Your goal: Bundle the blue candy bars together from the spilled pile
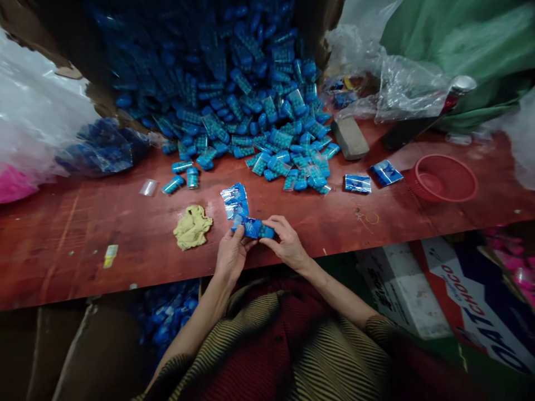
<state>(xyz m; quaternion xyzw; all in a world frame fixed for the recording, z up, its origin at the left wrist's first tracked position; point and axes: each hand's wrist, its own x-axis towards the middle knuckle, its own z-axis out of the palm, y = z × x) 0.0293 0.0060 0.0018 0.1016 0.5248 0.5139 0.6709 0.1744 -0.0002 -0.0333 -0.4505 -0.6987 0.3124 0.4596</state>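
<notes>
At the table's near edge, my left hand (234,250) pinches a shiny blue printed wrapper (251,227) between thumb and fingers. My right hand (287,243) is closed on a small clear bottle (266,231) of blue beads, held against the wrapper's right end. Whether the bottle is partly inside the wrapper I cannot tell. Just beyond my fingers lie several flat blue wrappers (234,196), overlapping. A crumpled yellow cloth (193,227) is left of my hands. Farther back, a large heap of similar blue bottles (276,139) spills from a torn carton.
Two stacks of blue wrappers (358,184) lie on the right, beside a red plastic basket (443,178). Behind them are a grey block (350,137) and a dark cylindrical tool (418,128). Loose bottles (173,184) and a yellow packet (110,256) lie leftward on the red table (83,228).
</notes>
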